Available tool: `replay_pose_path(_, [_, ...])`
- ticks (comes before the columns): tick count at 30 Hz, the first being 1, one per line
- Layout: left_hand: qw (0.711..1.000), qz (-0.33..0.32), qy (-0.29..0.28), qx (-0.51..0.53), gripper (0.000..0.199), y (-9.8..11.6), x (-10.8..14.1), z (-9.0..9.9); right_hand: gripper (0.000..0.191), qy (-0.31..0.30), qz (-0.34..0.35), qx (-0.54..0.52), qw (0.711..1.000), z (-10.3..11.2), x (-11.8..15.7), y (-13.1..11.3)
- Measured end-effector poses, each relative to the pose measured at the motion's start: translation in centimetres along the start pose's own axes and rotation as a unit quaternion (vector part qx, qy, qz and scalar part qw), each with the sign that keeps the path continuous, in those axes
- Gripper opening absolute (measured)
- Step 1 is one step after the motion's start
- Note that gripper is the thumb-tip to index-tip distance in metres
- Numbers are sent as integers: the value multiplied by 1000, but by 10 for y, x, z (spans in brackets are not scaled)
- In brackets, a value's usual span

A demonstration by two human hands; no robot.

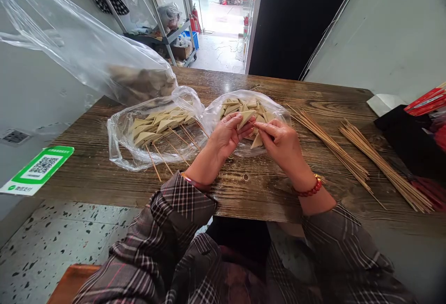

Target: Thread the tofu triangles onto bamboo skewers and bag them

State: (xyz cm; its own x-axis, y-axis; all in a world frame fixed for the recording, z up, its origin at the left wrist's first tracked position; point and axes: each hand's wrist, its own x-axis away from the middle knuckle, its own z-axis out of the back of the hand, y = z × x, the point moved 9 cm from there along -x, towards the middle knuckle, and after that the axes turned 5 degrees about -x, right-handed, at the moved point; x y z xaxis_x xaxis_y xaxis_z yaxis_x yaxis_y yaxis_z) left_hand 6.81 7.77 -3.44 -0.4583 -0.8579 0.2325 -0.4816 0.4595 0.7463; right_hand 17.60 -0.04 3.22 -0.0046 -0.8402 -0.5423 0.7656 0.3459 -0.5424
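Note:
My left hand [226, 135] holds a flat, beige triangular piece [245, 119], like folded tofu skin, between thumb and fingers. Close beside it, my right hand [280, 142] pinches what looks like a thin bamboo skewer at the piece's edge, mostly hidden by the fingers. Behind both hands lies an opened clear plastic bag [284, 114] full of loose beige triangles [232, 105]. To the left, a second clear bag [116, 148] carries threaded triangles [156, 125], with several skewer ends [162, 159] sticking out toward me.
Two bundles of bamboo skewers, a nearer-middle one [331, 148] and a right one [386, 164], lie on the wooden table [240, 188]. A black box [404, 141] stands at far right. A large plastic bag [90, 48] hangs at left, above a green QR card [38, 170]. Shelving [167, 39] stands behind.

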Motion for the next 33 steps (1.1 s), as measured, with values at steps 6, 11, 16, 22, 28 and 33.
replay_pose_path(6, [1000, -4, -5, -9, 8, -2, -1, 1, 30, -5, -3, 2, 1000, -1, 0, 2])
replay_pose_path(11, [999, -26, -15, -25, 7, -1, -1, -1, 30, -10, -11, 9, 1000, -2, -1, 4])
replay_pose_path(16, [998, -45, -9, -43, 14, -1, 1, -3, 29, -11, -29, 4, 999, -3, 0, 8])
replay_pose_path(22, [996, -62, -18, -67, 21, -4, 3, -6, 25, 4, -30, -16, 999, -3, -1, 10])
replay_pose_path(28, [987, -127, -23, -100, 22, -3, 4, -10, 20, 20, -30, -30, 999, -3, -3, 12])
replay_pose_path(33, [982, -139, -14, -126, 23, -3, 5, -10, 15, 32, -51, -72, 996, -4, -5, 20])
